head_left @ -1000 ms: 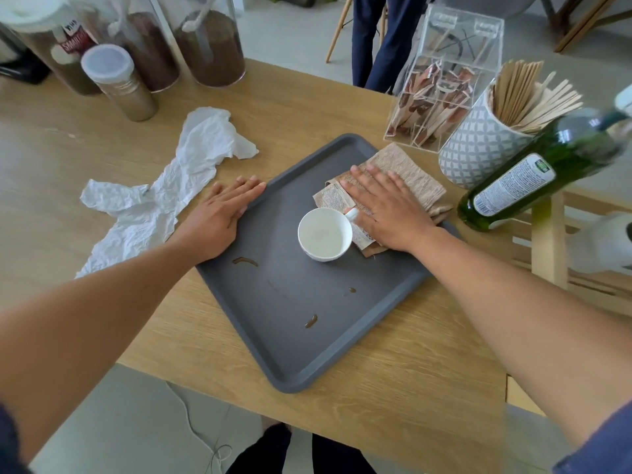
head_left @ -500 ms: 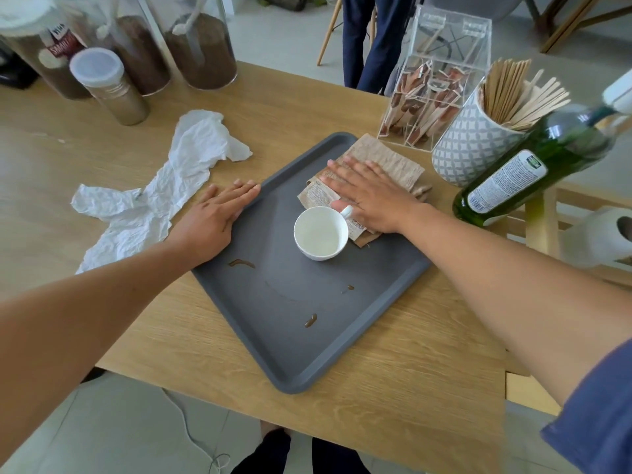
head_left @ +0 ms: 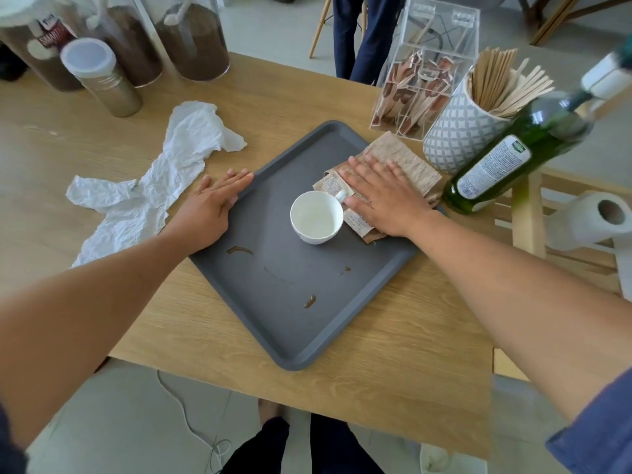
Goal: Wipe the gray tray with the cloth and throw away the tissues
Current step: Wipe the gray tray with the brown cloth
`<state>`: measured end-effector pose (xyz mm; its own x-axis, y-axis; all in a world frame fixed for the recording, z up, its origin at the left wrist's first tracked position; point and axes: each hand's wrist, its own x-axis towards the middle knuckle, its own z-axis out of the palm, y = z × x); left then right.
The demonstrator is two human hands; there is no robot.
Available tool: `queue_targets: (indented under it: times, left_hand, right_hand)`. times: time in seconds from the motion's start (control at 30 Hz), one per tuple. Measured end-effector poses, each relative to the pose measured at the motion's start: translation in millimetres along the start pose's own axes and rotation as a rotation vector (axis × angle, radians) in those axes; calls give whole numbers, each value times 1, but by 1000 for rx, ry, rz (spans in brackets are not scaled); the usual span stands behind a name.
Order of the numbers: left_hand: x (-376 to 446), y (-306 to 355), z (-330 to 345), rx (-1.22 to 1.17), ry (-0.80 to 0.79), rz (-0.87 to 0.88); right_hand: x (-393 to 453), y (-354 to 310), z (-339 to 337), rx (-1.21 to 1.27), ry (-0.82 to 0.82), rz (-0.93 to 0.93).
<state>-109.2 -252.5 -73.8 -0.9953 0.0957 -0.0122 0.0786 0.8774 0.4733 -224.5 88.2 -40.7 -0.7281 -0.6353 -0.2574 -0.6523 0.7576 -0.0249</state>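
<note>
The gray tray lies at an angle on the wooden table, with small brown stains on its floor. A white cup stands on it. My right hand lies flat, fingers apart, on a brown cloth that overhangs the tray's far right corner; printed paper pokes out from under the hand. My left hand rests flat on the tray's left rim. Crumpled white tissues lie on the table just left of that hand.
Close behind the tray's right corner stand a green bottle, a patterned pot of wooden sticks and a clear sachet box. Coffee jars and a tin stand far left. A paper roll sits at right. A person's legs are beyond the table.
Both hands stay flat in the same places on the tray rim and the cloth. Only the view has shifted slightly.
</note>
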Motion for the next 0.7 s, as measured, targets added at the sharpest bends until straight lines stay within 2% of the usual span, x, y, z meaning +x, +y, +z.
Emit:
queue_targets:
  times: [0.27,0.43,0.7]
  left_hand:
    - [-4,15,-4,-64,44,-79]
    - [-5,19,-7,-83,30,-137]
    - [-5,21,-8,-108,16,-96]
  right_hand:
    - [-90,-13,17,48,-81,209]
    - [-122,-52,28,78,-82,240]
    - [-151,-131,37,154,-76,204]
